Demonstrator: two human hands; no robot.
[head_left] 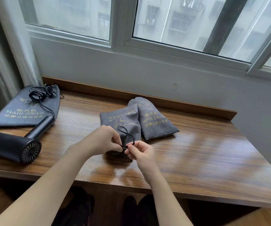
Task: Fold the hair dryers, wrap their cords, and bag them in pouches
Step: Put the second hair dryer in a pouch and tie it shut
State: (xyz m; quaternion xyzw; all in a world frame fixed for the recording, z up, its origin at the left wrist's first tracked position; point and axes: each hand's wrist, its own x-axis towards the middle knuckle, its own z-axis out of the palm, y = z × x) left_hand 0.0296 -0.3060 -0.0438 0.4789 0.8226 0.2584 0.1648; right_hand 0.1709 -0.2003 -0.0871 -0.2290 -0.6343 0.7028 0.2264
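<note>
A filled grey pouch [120, 123] lies mid-table with its mouth toward me. My left hand [103, 140] and my right hand [141, 151] each pinch its black drawstring [126, 133] at the gathered mouth. A second filled grey pouch [156, 121] leans against it on the right. At the far left lies a flat, empty grey pouch [17, 111]. A black hair dryer [12, 146] rests unfolded at the left, its handle over that pouch's edge. Its black cord [40, 93] is loosely coiled on the flat pouch.
The wooden table [196, 152] has a raised back lip and stands against a white wall under a window. A curtain [4, 54] hangs at the left. Dark shoes [131, 207] show under the table's front edge.
</note>
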